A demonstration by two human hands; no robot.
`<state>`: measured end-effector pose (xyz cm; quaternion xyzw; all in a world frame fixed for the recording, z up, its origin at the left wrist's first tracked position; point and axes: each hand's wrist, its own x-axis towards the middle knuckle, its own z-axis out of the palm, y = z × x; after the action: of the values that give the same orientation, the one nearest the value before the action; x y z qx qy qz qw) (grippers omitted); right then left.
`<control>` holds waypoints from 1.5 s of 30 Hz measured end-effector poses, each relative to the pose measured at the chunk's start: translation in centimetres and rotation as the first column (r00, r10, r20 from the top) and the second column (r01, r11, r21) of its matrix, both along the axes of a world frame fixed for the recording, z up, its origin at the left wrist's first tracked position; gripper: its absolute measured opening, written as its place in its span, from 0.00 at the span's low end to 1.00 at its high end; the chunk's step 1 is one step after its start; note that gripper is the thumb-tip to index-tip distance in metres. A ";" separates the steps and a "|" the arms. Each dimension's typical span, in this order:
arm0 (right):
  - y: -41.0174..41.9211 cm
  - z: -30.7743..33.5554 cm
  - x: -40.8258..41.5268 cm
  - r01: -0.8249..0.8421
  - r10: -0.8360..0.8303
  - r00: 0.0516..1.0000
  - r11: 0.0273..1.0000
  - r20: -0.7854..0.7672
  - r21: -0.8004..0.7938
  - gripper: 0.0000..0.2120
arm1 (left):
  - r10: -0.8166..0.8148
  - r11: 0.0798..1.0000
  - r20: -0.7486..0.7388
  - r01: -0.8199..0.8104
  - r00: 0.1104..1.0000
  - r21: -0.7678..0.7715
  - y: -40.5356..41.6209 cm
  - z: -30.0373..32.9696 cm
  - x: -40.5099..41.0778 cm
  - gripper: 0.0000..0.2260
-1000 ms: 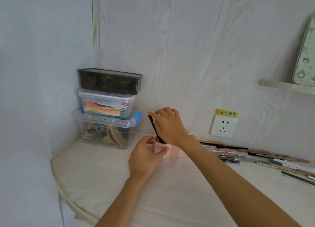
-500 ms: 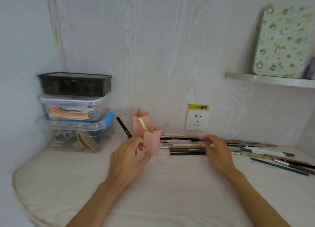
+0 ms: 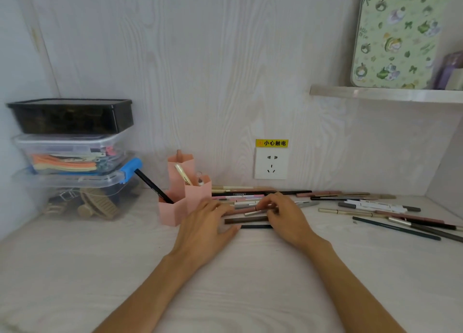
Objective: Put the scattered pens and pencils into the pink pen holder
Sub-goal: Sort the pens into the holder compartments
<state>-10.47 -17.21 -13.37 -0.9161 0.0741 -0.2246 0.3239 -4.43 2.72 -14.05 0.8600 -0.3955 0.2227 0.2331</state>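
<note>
— While both hands work the near pile, what's done?
— Little. The left hand [image 3: 205, 226] lies flat and loose on the pens [image 3: 246, 220]; the right hand [image 3: 285, 216] pinches one.
— And beyond?
— The pink holder [image 3: 175, 211], left of them, has about four; many lie scattered right.
</note>
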 end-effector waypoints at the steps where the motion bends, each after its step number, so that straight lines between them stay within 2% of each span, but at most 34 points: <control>1: 0.1 0.0 -0.1 -0.005 0.005 1.000 1.000 0.002 0.005 0.16 | -0.006 1.000 -0.029 0.006 1.000 0.004 0.3 0.0 0.0 0.17; 4: 0.1 0.0 -0.1 -0.011 0.010 1.000 0.999 -0.006 -0.031 0.16 | -0.021 1.000 -0.117 0.020 0.993 -0.010 0.8 0.0 0.0 0.15; 6: -0.1 0.2 -0.3 0.013 -0.011 1.000 0.996 0.029 -0.083 0.14 | -0.056 0.998 -0.110 0.053 0.992 -0.033 0.9 0.1 -0.3 0.11; 8: -0.2 0.7 -0.6 0.018 -0.014 0.998 0.998 0.054 -0.068 0.11 | -0.091 0.995 -0.088 0.088 0.992 -0.038 1.0 0.2 -0.4 0.08; 12: -0.2 1.1 -1.0 -0.022 0.020 0.997 0.999 -0.068 -0.028 0.14 | -0.105 0.993 -0.042 0.103 0.994 -0.057 1.1 0.2 -0.6 0.06; 15: -0.6 1.6 -1.3 0.034 -0.029 0.999 0.993 -0.046 0.109 0.20 | -0.134 0.991 0.004 0.134 0.991 -0.026 0.6 0.2 -0.7 0.09; 18: -1.5 2.1 -1.7 0.113 -0.134 0.990 0.952 0.052 0.286 0.20 | -0.141 0.989 -0.015 0.142 0.990 0.042 0.1 -0.1 -0.5 0.13; 20: -2.0 2.3 -1.9 0.115 -0.128 0.991 0.942 0.023 0.314 0.17 | -0.120 0.993 -0.075 0.121 0.990 0.012 0.1 -0.2 -0.3 0.11; 23: -1.6 2.1 -2.1 0.028 0.004 0.994 0.959 -0.110 0.284 0.14 | -0.121 0.991 -0.130 0.112 0.984 -0.072 0.3 -0.1 -0.1 0.05; 25: -1.4 1.7 -2.1 0.011 0.019 0.992 0.972 -0.122 0.236 0.14 | -0.131 0.974 -0.165 0.096 0.978 -0.205 0.7 0.1 -0.2 0.02; 27: -1.5 1.4 -2.0 0.042 -0.029 0.996 0.986 -0.082 0.161 0.12 | -0.163 0.909 -0.218 0.061 0.962 -0.411 1.0 0.5 -0.4 0.02; 29: -1.2 1.0 -1.8 0.081 -0.080 0.994 0.997 -0.070 0.012 0.08 | -0.217 0.797 -0.239 0.031 0.946 -0.603 1.1 1.3 -0.7 0.03; 31: -0.4 0.5 -1.6 0.072 -0.080 0.995 0.991 -0.064 -0.113 0.07 | -0.256 0.677 -0.221 0.011 0.941 -0.736 1.3 2.2 -1.2 0.05; 33: 0.5 0.1 -1.3 0.047 -0.058 0.997 0.984 -0.058 -0.172 0.09 | -0.252 0.571 -0.170 0.004 0.953 -0.821 1.9 3.2 -1.6 0.05; 35: 0.9 -0.1 -1.0 0.043 -0.050 0.998 0.978 -0.032 -0.204 0.08 | -0.182 0.489 -0.086 0.014 0.980 -0.872 3.0 4.7 -1.4 0.05; 38: 1.1 -0.2 -0.5 0.052 -0.052 0.999 0.971 0.005 -0.233 0.08 | 0.023 0.392 0.022 0.011 0.999 -0.920 5.4 7.8 -0.2 0.07; 40: 1.2 -0.3 -0.3 0.052 -0.049 0.999 0.968 0.018 -0.246 0.08 | 0.147 0.361 0.062 0.005 0.987 -0.933 7.1 10.1 0.8 0.09; 42: 1.1 -0.5 -0.3 0.052 -0.045 0.998 0.966 0.032 -0.255 0.07 | 0.202 0.345 0.061 -0.013 0.977 -0.939 8.3 11.7 1.9 0.12; 45: 1.0 -0.5 -0.2 0.052 -0.036 0.997 0.968 0.068 -0.247 0.06 | 0.304 0.433 0.066 -0.076 0.950 -0.898 8.9 12.5 3.0 0.13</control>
<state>-10.65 -16.20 -13.85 -0.9400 0.0556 -0.2680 0.2038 -1.41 11.64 -1.51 0.6209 -0.1440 0.5133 0.5746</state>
